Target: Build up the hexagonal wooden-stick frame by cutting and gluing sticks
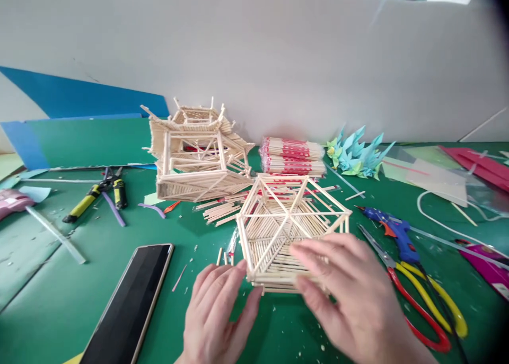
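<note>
Hands meet at a hexagonal stick frame [292,229] near the middle of the green table [59,295], toward its near edge. The left hand [217,313] has its fingers loosely spread, fingertips touching the frame's near left corner; the right hand [352,295] lies flat and open over the near right side — neither closes around it. Behind the frame stands a stick pavilion model [196,152], with wrapped chopstick bundles [292,156] just beside it. A phone [131,300] lies near the front edge at left; scissors [421,295] and a blue glue gun [393,229] lie at right.
</note>
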Action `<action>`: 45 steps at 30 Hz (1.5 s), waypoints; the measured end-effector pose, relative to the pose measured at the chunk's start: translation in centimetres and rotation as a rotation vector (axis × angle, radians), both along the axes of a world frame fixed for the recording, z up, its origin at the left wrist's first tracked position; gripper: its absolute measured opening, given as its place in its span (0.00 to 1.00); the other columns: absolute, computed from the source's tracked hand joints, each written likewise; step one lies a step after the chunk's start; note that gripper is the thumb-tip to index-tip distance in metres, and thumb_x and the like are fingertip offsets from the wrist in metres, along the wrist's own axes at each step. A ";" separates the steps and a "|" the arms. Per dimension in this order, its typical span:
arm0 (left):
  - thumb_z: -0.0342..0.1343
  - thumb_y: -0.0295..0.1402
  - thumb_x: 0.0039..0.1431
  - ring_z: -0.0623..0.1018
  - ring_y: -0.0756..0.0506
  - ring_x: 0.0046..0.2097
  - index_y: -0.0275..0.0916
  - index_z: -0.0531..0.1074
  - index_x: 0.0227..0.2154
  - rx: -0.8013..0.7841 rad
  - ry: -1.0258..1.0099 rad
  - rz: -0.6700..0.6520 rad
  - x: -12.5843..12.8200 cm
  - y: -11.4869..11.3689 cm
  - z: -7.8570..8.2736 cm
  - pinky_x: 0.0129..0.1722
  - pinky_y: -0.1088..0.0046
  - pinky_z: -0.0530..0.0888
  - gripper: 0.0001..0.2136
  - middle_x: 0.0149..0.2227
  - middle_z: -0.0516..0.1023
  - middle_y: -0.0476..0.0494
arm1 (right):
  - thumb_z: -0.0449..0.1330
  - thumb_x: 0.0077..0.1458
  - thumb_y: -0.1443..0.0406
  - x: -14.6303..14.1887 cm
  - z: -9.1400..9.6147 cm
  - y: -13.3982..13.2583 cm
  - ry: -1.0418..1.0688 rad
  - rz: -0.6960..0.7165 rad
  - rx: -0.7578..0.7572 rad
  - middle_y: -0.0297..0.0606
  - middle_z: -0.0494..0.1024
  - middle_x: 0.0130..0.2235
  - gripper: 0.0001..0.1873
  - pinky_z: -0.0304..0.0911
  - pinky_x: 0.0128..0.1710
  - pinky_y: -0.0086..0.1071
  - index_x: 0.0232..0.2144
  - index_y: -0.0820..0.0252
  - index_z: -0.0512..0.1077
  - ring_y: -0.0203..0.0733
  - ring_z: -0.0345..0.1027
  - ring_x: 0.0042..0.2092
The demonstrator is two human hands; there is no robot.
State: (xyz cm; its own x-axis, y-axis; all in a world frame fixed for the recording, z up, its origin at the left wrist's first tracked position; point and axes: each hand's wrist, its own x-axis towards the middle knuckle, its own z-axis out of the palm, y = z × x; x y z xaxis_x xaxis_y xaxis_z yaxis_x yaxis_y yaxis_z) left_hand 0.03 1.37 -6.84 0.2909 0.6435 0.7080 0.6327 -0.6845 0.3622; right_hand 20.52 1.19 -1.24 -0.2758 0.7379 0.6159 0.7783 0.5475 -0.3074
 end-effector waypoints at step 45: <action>0.41 0.20 0.59 0.72 0.48 0.27 0.36 0.68 0.42 -0.356 0.544 -0.544 8.5 5.8 6.6 0.26 0.73 0.68 0.14 0.25 0.73 0.46 | 0.58 0.49 0.54 22.2 -11.8 0.9 -0.002 -0.982 -0.655 0.37 0.74 0.29 0.17 0.63 0.29 0.36 0.34 0.62 0.69 0.42 0.69 0.29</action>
State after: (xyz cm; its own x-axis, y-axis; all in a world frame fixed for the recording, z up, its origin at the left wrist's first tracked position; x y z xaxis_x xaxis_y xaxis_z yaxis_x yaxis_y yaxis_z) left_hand 8.54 7.16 -0.24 0.8658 0.4737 0.1614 0.3971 -0.8465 0.3546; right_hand 42.69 2.08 -13.01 0.5856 0.8096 0.0413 0.7789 -0.5479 -0.3051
